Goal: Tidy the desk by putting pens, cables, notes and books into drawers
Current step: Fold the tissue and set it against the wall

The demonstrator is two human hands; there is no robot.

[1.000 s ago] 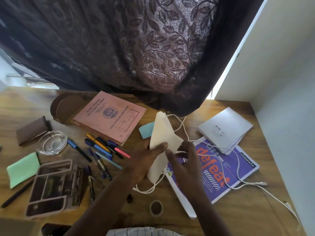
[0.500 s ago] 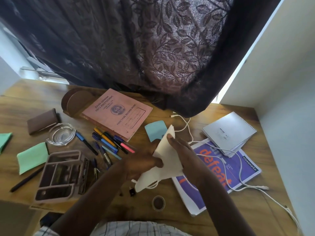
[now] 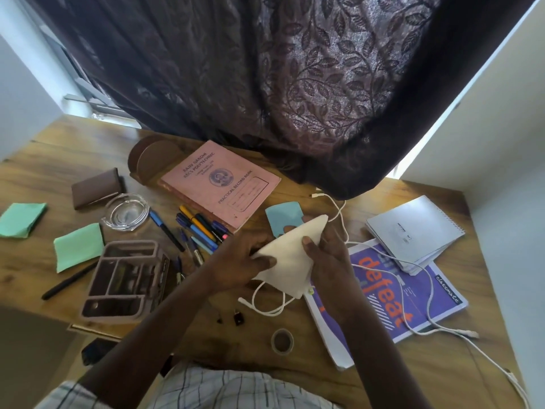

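Note:
Both hands hold a cream paper sheet (image 3: pixel 290 259) just above the desk centre. My left hand (image 3: pixel 244 261) grips its left edge with the thumb on top. My right hand (image 3: pixel 327 255) holds its right side, thumb pressed on the sheet. A white cable (image 3: pixel 430 293) loops under the sheet and across the purple book (image 3: pixel 413 293). Several pens (image 3: pixel 197 228) lie left of my hands. A pink record book (image 3: pixel 221 187) lies behind them, and a blue sticky note (image 3: pixel 281 215) sits by the sheet's far corner. A white spiral notebook (image 3: pixel 413 228) rests at the right.
A brown desk organiser (image 3: pixel 126 278) lies on its side at the left front. A glass ashtray (image 3: pixel 126 212), a brown wallet (image 3: pixel 95 188), green notes (image 3: pixel 78 246) and a black pen (image 3: pixel 66 283) lie at the left. A tape roll (image 3: pixel 282 340) sits near the front edge. A dark curtain (image 3: pixel 280 84) hangs behind.
The sheet has tipped from upright to nearly flat between my hands. My right hand shifted its hold further up the sheet's right side. The camera drew back and up.

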